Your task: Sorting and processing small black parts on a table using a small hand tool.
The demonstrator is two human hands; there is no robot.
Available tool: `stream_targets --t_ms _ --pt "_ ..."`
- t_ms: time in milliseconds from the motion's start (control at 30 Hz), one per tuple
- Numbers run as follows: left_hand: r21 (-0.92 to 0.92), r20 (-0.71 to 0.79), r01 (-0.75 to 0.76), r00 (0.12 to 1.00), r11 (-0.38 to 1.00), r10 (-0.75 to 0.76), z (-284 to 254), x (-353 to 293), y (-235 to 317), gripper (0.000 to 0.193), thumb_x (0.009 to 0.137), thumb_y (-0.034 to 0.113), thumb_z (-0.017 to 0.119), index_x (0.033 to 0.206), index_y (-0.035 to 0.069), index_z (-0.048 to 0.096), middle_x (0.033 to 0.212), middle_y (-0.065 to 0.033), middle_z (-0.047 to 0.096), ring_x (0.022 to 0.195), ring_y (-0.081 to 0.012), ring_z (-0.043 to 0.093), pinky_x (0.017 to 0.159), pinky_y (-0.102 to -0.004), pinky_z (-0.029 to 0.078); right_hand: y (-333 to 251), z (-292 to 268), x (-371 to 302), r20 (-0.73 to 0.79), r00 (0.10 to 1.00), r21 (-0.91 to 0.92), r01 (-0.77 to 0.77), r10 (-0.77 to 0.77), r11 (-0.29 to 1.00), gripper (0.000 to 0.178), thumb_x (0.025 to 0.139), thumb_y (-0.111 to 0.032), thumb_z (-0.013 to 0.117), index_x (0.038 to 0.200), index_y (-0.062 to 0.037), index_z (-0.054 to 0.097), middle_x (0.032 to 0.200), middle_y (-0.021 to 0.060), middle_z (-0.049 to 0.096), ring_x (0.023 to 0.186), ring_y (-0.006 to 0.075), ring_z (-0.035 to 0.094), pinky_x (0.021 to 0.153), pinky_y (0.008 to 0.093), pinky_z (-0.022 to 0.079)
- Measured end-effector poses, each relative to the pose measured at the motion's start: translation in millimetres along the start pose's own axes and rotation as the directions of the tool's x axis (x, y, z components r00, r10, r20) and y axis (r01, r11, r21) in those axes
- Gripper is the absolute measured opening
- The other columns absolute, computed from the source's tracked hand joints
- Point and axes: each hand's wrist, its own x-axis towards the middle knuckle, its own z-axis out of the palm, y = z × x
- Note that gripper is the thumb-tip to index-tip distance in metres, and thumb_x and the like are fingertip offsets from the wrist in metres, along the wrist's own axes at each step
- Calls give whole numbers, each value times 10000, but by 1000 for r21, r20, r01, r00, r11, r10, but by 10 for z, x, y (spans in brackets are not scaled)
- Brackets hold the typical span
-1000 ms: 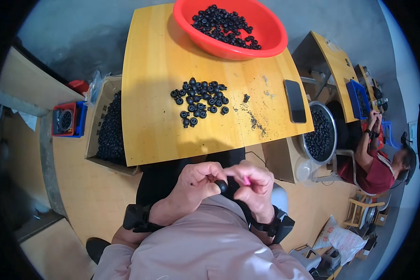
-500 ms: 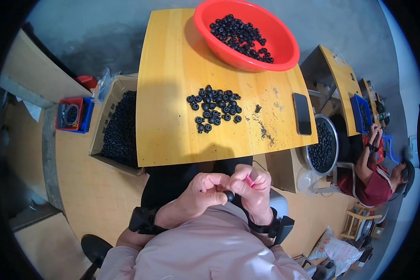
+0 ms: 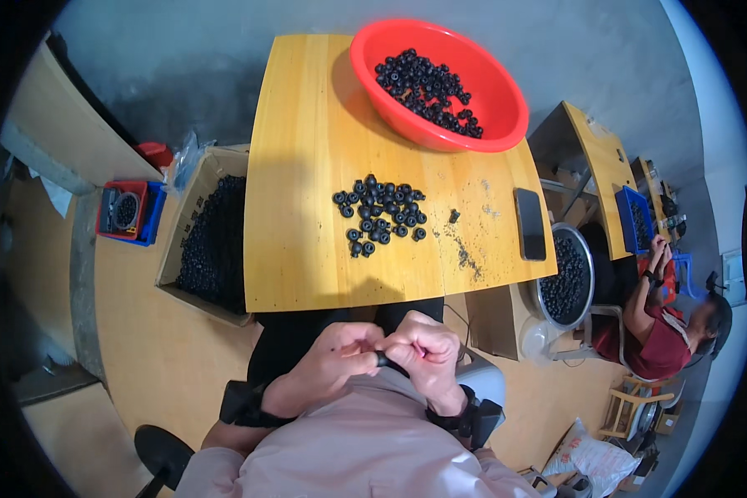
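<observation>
My left hand pinches a small black rounded part between thumb and fingers, just off the table's front edge. Closed around a small pink tool, my right hand presses against the same part. Only a bit of pink shows between those fingers, so the tool's kind is hidden. Beyond my hands, a loose group of similar black parts lies on the yellow wooden table. One separate dark piece sits to their right, above scattered black crumbs.
A red basin of black parts stands at the table's far side. A phone lies near the right edge. On the left is a cardboard box full of black pieces; right, a metal bowl of them. A co-worker sits far right.
Both hands have shifted slightly left and down. My right fingers have curled further over, covering more of the pink tool and the black part. The view has tilted a little.
</observation>
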Motion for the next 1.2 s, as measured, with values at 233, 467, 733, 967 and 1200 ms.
stream_targets --t_ms 233,467,733,967,1200 --pt "51 -280 -549 794 834 540 -802 -513 486 347 776 304 663 860 -6 534 694 -63 535 611 -129 494 580 -244 411 480 -287 412 -420 907 -476 -203 -18 856 133 717 -62 671 837 -25 628 672 71 536 565 159 479 532 277 384" --pt "195 -527 -454 699 870 483 -2287 -593 339 287 850 184 569 1044 -20 512 843 -79 563 768 -155 528 706 -262 413 667 -407 846 -434 883 -740 -235 -180 630 189 707 -96 670 879 -50 609 745 114 562 680 281 587 587 368 451" --pt "572 -513 -405 502 714 696 -1082 -463 547 297 842 202 576 1061 10 519 1034 -89 568 925 -147 547 815 -261 423 458 -335 627 -325 946 -86 -21 -8 996 183 653 28 703 782 -30 587 745 -8 515 548 59 358 506 196 298" --pt "168 -2 -378 924 910 384 -121 98 375 237 733 7 657 952 -22 571 872 -43 563 824 -103 536 750 -220 427 17 -86 291 -55 974 -152 210 -220 966 310 571 -33 797 845 -16 653 804 38 533 596 75 451 539 199 363" --pt "37 86 -196 978 980 193 93 147 107 141 793 58 620 894 -33 584 771 -24 571 693 -64 524 621 -186 434 -4 -121 -26 -35 955 -157 286 -295 945 306 594 36 767 872 2 645 838 91 552 681 128 538 570 228 429"
